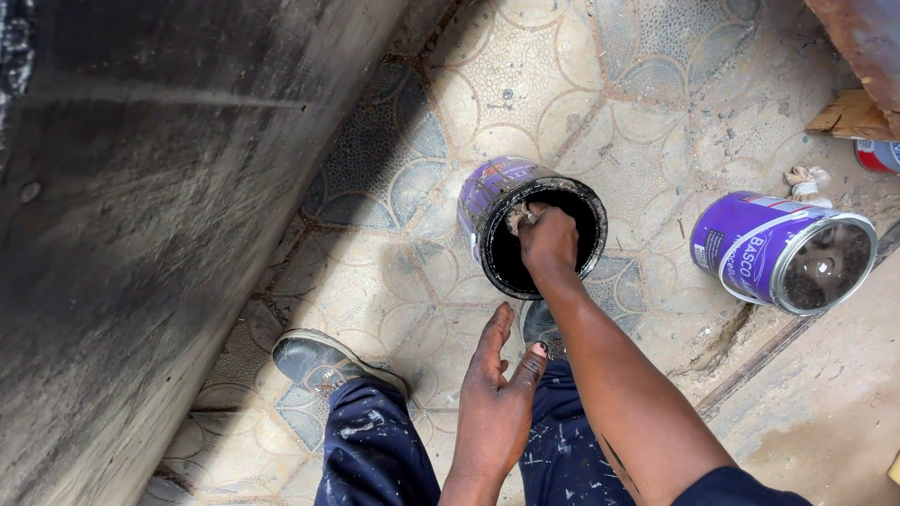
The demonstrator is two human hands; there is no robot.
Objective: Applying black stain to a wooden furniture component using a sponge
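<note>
Open purple paint can [531, 223] standing upright on patterned tile floor [600, 103], approx. centre of view, just ahead of dark shoe toe [541, 325]. Inside: black paint, walls coated black. Right hand [549, 241] down in can mouth, fingers curled round a pale rag or brush end [517, 217] at near-left rim; can't tell which. Left hand [495, 394] hovering above knees, fingers loose and spread, gripping nothing, thumb w/ dark nail.

Floor: worn tiles w/ circle-and-petal pattern, dusty, stained, strip of sunlight across middle. Bare concrete [825, 394] to the right, beyond a raised edge.

Second purple can [783, 251] lying on its side, right of the first, well apart; mouth facing camera, dark residue inside. Crumpled whitish rag [808, 180] just behind it. Red-and-white can [877, 155] at far right edge, mostly cut off. Wood scrap [848, 114] beside it.

Large black-painted panel [141, 234] filling left side, streaky. Other shoe [323, 364] on tiles near its base. Navy trousers [375, 450] w/ white paint flecks.
</note>
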